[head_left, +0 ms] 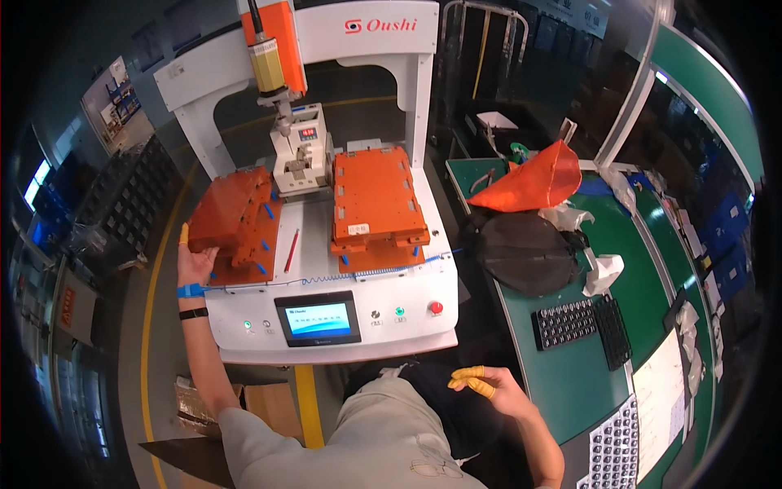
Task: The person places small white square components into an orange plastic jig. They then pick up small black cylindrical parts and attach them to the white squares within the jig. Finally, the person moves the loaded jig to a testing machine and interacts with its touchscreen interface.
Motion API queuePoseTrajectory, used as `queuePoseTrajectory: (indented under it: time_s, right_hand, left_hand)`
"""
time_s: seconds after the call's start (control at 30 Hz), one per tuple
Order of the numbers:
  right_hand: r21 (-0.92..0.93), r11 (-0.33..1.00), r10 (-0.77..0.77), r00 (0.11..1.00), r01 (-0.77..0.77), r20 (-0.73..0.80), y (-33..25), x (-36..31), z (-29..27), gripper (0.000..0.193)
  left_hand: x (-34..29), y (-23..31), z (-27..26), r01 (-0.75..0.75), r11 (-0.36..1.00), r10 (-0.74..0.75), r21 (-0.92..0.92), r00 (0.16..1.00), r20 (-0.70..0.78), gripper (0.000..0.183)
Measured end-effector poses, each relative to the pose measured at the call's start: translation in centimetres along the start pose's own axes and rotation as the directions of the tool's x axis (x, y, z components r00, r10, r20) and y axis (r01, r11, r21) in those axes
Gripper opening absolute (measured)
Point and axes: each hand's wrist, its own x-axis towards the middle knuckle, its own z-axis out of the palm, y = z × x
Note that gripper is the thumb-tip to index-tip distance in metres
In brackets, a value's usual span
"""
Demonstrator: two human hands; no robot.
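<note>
My left hand (195,262), a yellow cot on one finger and a blue strap at the wrist, is at the near left corner of the left orange fixture (232,213). Its fingers lie along the edge and grip the slightly blurred top plate. Blue pins stick out on the fixture's right side. My right hand (498,389) hovers over my lap, beside the green bench. Its yellow-capped fingertips are pinched together; anything between them is too small to make out. A second orange fixture (375,196) sits on the right of the white machine bed (314,244).
Above the bed hangs a screwdriver head (266,67), with a white screw feeder (300,155) behind. A red pen-like tool (292,251) lies between the fixtures. A coiled blue cord (350,273) crosses the front. The green bench (521,322) carries black trays (566,323), a black bag (525,253) and an orange sheet (533,181).
</note>
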Motion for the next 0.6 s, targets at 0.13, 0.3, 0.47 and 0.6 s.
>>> queuePoseTrajectory:
  time_s: [0.13,0.3,0.47,0.6]
  right_hand:
    - [0.039,0.999,0.013,1.0,-0.012,-0.027,-0.1,-0.2,0.0,0.027]
    - [0.029,0.999,0.045,0.999,-0.045,-0.005,-0.2,-1.0,-1.3,0.027]
    - [0.04,0.995,0.093,0.994,-0.091,-0.056,-0.6,-1.9,-2.7,0.027]
    - [0.052,0.998,0.051,0.994,-0.046,-0.092,-0.5,-1.3,-3.1,0.025]
  left_hand:
    - [-2.5,-3.2,0.1,-0.186,0.98,0.189,-0.065,0.981,0.051,0.063]
    - [-2.2,-6.5,0.8,-0.378,0.921,0.357,-0.095,0.916,-0.182,0.042]
    - [-3.9,-7.6,3.5,-0.419,0.908,0.41,-0.003,0.89,-0.198,0.043]
    - [-4.6,-8.3,2.5,-0.591,0.662,0.645,0.461,0.762,0.052,0.04]
